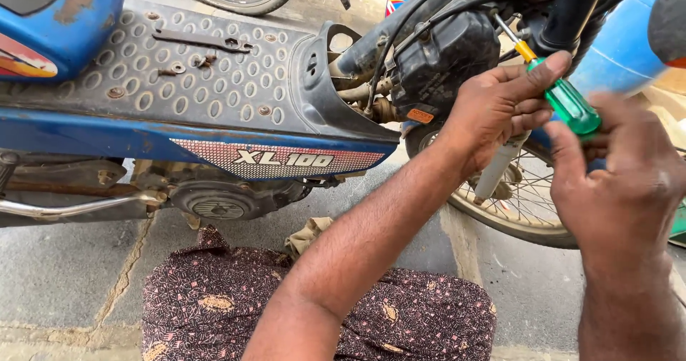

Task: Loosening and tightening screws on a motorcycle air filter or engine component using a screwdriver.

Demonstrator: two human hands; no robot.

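Note:
A screwdriver with a translucent green handle and a yellow collar points up-left, its metal shaft reaching toward a black plastic housing on a blue moped. My left hand grips the upper end of the handle near the collar, thumb across it. My right hand closes around the handle's lower end, slightly blurred. The tip of the shaft sits near black cables beside the housing.
The moped's grey dimpled footboard with rusty screws lies at left, above the engine case. A spoked front wheel stands behind my arms. My patterned cloth-covered lap is below, on grey stone paving.

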